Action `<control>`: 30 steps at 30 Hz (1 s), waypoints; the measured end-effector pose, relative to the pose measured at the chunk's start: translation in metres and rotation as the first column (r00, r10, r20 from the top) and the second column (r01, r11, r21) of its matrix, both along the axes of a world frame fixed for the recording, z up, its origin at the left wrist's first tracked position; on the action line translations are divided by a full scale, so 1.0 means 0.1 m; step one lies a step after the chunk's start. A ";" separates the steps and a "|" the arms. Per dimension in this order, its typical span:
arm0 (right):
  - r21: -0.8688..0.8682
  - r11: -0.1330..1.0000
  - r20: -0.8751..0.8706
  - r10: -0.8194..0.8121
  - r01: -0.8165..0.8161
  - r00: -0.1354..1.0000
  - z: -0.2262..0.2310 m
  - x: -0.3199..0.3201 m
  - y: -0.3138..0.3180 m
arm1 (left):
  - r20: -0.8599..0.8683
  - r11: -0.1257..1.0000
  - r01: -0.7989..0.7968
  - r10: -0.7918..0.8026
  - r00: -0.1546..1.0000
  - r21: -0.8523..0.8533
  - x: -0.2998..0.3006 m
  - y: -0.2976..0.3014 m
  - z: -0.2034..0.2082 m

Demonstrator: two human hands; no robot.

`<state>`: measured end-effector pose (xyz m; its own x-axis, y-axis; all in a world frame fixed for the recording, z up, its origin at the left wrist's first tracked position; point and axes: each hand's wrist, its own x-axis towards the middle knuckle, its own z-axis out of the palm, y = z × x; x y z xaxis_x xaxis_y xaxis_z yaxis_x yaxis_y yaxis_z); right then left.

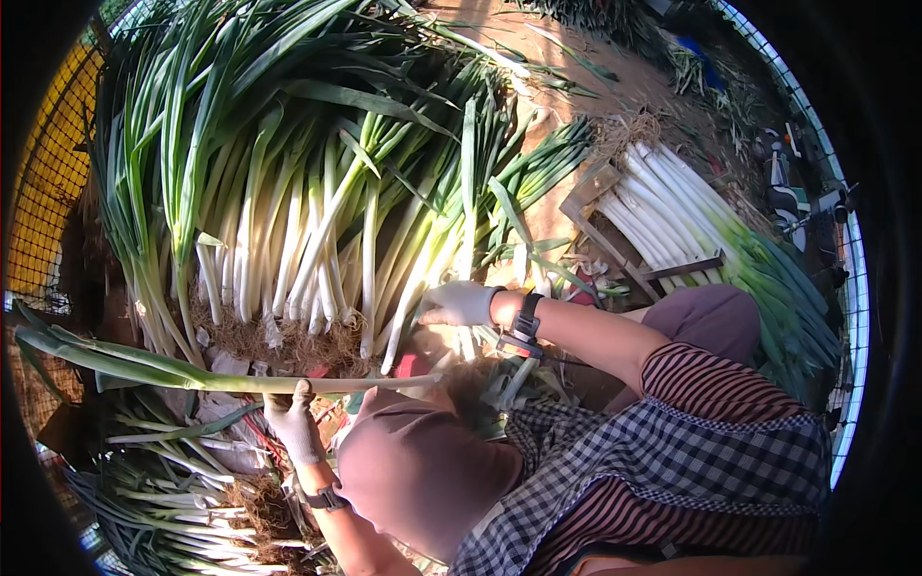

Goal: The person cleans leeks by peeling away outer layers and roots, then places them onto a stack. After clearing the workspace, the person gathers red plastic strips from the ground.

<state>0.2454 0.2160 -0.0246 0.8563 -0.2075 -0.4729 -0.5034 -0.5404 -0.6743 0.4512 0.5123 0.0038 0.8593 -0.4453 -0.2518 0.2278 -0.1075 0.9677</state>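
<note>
Leek pile [317, 192]: fills the far left and centre; long green leaves fan toward the far edge, white shanks point near, tangled earthy roots along the near edge. Leaf tips cut off by the dark rim.
Trimmed leek bundle [691, 216]: far right, clean white stalks laid side by side in a wooden frame [615, 240]; green ends run off right into shade and are hard to follow.
Person's body: checked apron [672, 461] over a striped sleeve [711, 374], near right; mauve trouser knees [423, 470] near centre, hiding the ground beneath.
Scrap heap [173, 480]: near left, thin stripped leaves and roots, partly in shadow, lower part cut off by the rim.
Yellow mesh [48, 182]: far left edge, bent by the lens, only a strip visible.
Held leek [192, 374]: lies almost level across the near left, leaves to the left, white end reaching right over the knee; its tip blends into the clutter.
Right hand [459, 302]: white glove, strapped band at the wrist, centre; resting at the lower ends of the pile's white shanks. Fingers curled loosely, though whether clamped on a stalk cannot be told.
Left hand [293, 422]: white glove, wrist band, near left; fingers wrapped up around the held leek from below, closed on its shank.
Ground [595, 77]: bare reddish soil far centre, littered with loose leaves.
</note>
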 end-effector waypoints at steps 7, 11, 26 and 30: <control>-0.373 0.923 0.505 0.120 0.090 0.855 0.87 0.36 -0.01 | 0.247 0.989 0.146 -0.141 0.959 -0.002 0.25 -0.61 0.39; -0.828 0.352 0.554 0.637 0.437 0.536 1.87 0.38 -0.34 | 0.662 0.874 0.206 -0.471 0.583 0.440 -0.14 -1.28 1.46; -0.305 -0.862 0.168 0.369 0.404 0.914 3.18 -2.11 -1.04 | 0.906 0.668 0.613 -0.274 -0.323 0.421 -1.53 -3.55 1.95; -0.455 -0.889 0.128 -0.001 0.058 0.992 3.21 -2.87 -0.71 | 0.958 0.556 0.793 -0.021 -0.285 0.248 -2.10 -4.01 1.94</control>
